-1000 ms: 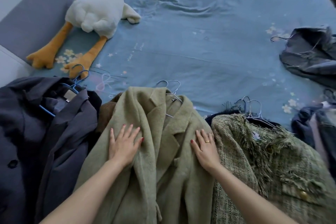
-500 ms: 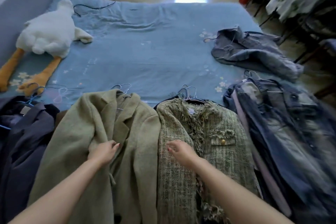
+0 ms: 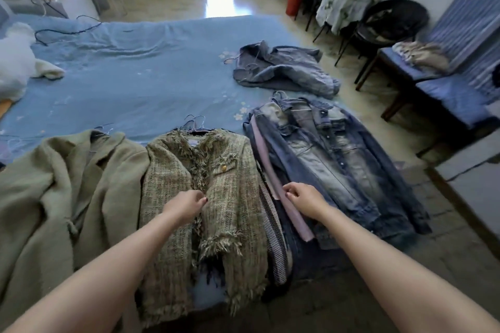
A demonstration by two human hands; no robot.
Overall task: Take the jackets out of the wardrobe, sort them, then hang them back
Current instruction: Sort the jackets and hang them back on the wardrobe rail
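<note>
Bed: blue quilted bed (image 3: pixel 140 76) with small flower prints fills the room's middle; chairs and a potted plant stand at the right wall.
Jackets: they lie in a row along the near edge, hangers toward the far side: a sage-green wool coat (image 3: pixel 62 186), a green fringed tweed jacket (image 3: pixel 230 197) beside it, then a faded blue denim jacket (image 3: pixel 332 159) stacked on a pink garment and darker ones. One crumpled grey-blue denim jacket (image 3: pixel 281 67) lies apart, farther up the bed.
Left hand: my left hand (image 3: pixel 186 205) rests on the tweed jacket's front opening, fingers curled, seemingly pinching the fringe edge.
Right hand: my right hand (image 3: pixel 303 197) hovers, loosely curled, over the pink layer's edge; whether it pinches the cloth I cannot tell.
Doing it well: I judge I should lift each pile by its hanger hooks, keeping like fabrics together so nothing slides off.
</note>
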